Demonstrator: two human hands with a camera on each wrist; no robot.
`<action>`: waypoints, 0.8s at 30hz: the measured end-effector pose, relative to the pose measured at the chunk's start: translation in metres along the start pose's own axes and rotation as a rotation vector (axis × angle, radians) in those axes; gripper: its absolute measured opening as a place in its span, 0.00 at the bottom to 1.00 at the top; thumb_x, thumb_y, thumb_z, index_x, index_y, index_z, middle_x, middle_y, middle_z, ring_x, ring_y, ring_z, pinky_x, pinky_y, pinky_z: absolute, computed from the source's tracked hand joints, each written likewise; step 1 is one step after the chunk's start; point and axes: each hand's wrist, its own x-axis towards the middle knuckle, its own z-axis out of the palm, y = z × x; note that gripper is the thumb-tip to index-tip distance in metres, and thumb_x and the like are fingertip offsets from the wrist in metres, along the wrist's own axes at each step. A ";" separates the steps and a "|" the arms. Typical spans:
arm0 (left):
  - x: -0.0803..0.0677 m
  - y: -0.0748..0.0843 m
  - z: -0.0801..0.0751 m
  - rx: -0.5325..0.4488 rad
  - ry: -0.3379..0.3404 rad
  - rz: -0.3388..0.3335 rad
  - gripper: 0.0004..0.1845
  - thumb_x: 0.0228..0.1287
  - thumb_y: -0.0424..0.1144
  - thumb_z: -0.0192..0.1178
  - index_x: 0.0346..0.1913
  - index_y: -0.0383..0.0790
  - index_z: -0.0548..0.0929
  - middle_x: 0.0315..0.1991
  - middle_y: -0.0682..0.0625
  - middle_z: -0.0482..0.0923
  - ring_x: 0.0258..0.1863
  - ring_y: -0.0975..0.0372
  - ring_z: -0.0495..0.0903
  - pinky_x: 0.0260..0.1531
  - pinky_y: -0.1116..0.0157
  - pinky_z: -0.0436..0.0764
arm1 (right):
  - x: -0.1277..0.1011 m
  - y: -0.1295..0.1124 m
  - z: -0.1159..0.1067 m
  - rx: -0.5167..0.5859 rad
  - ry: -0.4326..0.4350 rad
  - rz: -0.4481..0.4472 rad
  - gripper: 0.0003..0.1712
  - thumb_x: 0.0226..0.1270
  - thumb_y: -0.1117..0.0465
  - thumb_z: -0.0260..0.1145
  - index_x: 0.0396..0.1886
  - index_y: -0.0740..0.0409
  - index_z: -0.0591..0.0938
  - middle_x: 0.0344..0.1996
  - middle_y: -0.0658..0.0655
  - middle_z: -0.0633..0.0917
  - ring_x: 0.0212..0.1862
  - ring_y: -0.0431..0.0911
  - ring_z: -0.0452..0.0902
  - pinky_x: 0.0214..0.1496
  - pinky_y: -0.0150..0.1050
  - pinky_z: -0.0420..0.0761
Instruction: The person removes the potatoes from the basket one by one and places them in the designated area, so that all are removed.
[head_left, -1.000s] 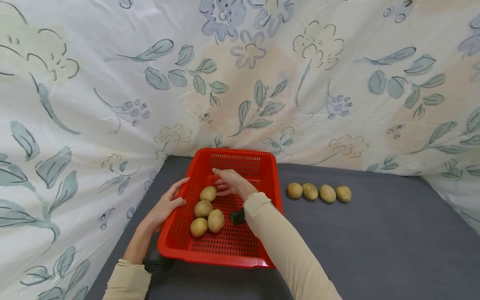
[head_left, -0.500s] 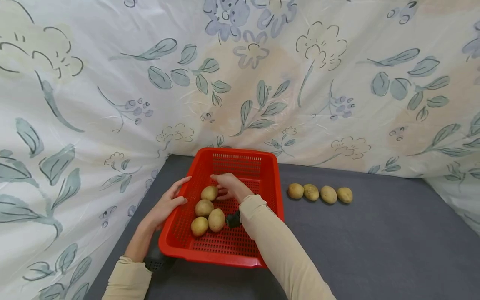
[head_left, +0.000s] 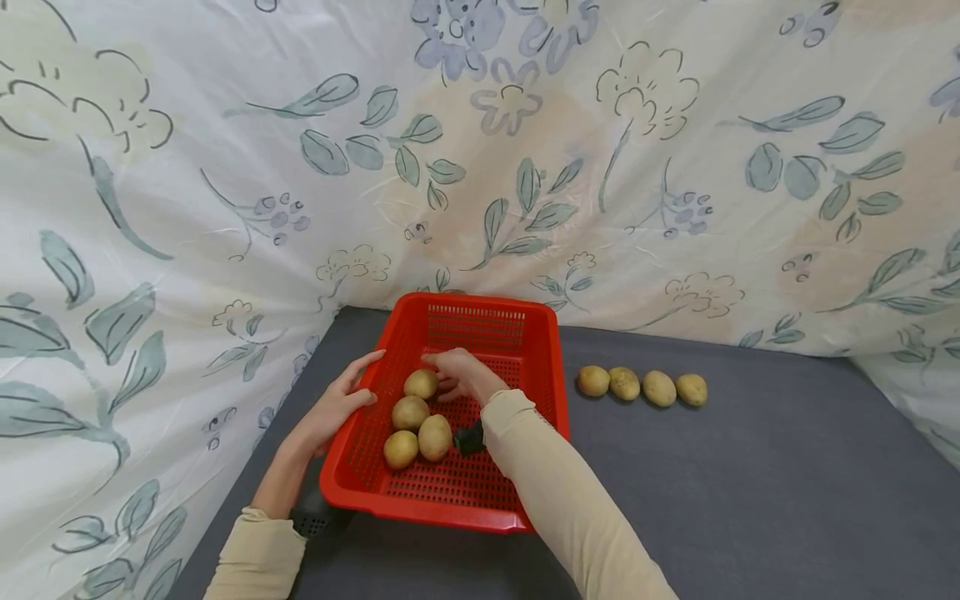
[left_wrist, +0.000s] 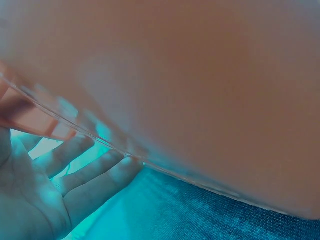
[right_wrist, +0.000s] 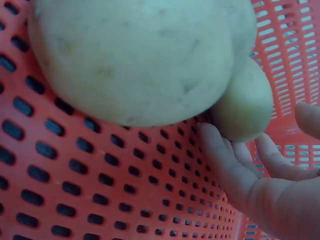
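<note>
Drawn back and down across the red basket (head_left: 480, 333) floor since a second ago: right hand (head_left: 459, 373), fingertips now against the far potato (head_left: 421, 383).

– How many potatoes are there?
– Eight: four in the basket (head_left: 480, 321), four in a row on the table (head_left: 750, 467).
– And baskets?
– One, red.
– Hands?
– Two, a left hand (head_left: 333, 408) and a right hand (head_left: 459, 372).
</note>
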 end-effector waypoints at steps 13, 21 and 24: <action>0.002 0.000 0.001 -0.002 -0.002 -0.005 0.36 0.65 0.28 0.43 0.75 0.49 0.50 0.65 0.33 0.57 0.51 0.41 0.73 0.39 0.49 0.79 | -0.002 0.004 0.010 -0.207 0.053 -0.076 0.15 0.61 0.60 0.68 0.39 0.68 0.79 0.29 0.58 0.81 0.38 0.54 0.82 0.42 0.46 0.81; 0.001 0.000 0.002 -0.006 -0.002 -0.002 0.36 0.65 0.28 0.43 0.75 0.49 0.50 0.65 0.33 0.57 0.51 0.41 0.72 0.39 0.49 0.79 | -0.002 0.005 0.012 -0.180 0.058 -0.117 0.12 0.58 0.63 0.70 0.36 0.69 0.82 0.29 0.56 0.80 0.37 0.51 0.80 0.45 0.46 0.80; 0.001 0.001 0.001 -0.005 -0.002 -0.001 0.36 0.65 0.28 0.43 0.75 0.49 0.50 0.65 0.33 0.57 0.51 0.41 0.73 0.39 0.49 0.79 | -0.002 0.004 0.014 -0.174 0.066 -0.118 0.11 0.58 0.64 0.70 0.35 0.68 0.81 0.29 0.56 0.79 0.36 0.50 0.79 0.45 0.46 0.80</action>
